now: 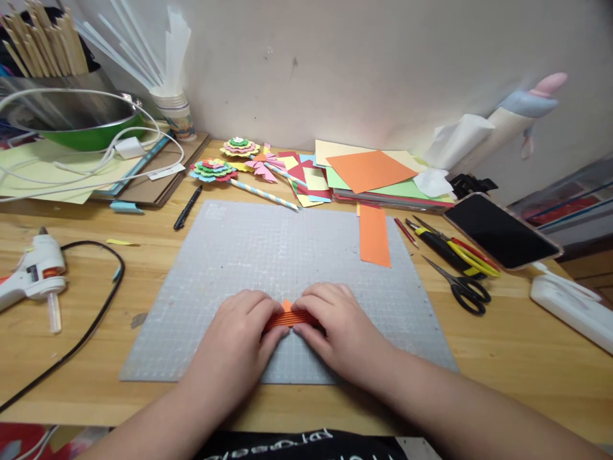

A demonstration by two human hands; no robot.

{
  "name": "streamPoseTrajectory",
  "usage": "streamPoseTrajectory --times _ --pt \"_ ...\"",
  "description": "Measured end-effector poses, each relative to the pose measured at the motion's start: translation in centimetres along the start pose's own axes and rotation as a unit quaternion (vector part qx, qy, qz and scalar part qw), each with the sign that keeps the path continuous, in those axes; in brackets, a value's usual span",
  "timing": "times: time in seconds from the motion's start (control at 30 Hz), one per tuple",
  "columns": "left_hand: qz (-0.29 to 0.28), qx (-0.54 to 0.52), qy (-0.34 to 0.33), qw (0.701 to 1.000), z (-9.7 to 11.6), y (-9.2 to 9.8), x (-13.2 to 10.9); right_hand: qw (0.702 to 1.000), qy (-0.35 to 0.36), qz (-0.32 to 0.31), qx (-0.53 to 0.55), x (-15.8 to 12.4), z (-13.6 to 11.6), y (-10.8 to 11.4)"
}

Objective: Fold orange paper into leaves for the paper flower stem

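Between my two hands is a narrow stack of orange pleated paper (290,317), its folds running sideways, with a small orange point sticking up behind it. My left hand (244,326) pinches its left end between thumb and fingers. At the other end, my right hand (330,319) grips it the same way. Both hands rest low over the grey cutting mat (230,255), near its front edge. The ends of the folded paper are hidden under my fingers. An orange paper strip (375,236) lies on the mat's upper right.
Scissors (462,284), pliers (472,255) and a phone (502,230) lie on the right. A glue gun (36,271) with a black cord is on the left, beside a black pen (188,207). Layered paper flowers (214,171) and coloured paper sheets (373,171) sit along the wall.
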State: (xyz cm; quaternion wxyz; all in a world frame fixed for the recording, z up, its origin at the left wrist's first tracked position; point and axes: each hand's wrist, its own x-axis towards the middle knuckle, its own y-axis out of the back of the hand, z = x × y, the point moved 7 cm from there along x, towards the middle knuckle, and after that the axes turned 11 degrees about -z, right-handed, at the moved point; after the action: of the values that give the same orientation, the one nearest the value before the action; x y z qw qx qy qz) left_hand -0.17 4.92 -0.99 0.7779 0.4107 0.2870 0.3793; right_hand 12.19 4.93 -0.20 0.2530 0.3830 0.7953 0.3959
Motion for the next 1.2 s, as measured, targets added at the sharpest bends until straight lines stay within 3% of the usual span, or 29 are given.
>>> streamPoseTrajectory --times 0.57,0.9,1.2 --pt "0.014 0.036 -0.024 0.999 0.8 0.1 -0.3 1.000 -0.010 0.008 -0.016 -0.3 0.1 -0.4" --pt "-0.013 0.030 -0.016 0.999 0.8 -0.3 0.0 0.999 -0.016 0.002 -0.038 0.0 -0.6 -0.6" --pt "-0.012 0.115 -0.004 0.993 1.7 -0.1 0.6 0.997 -0.036 -0.007 -0.065 0.4 -0.7 -0.8"
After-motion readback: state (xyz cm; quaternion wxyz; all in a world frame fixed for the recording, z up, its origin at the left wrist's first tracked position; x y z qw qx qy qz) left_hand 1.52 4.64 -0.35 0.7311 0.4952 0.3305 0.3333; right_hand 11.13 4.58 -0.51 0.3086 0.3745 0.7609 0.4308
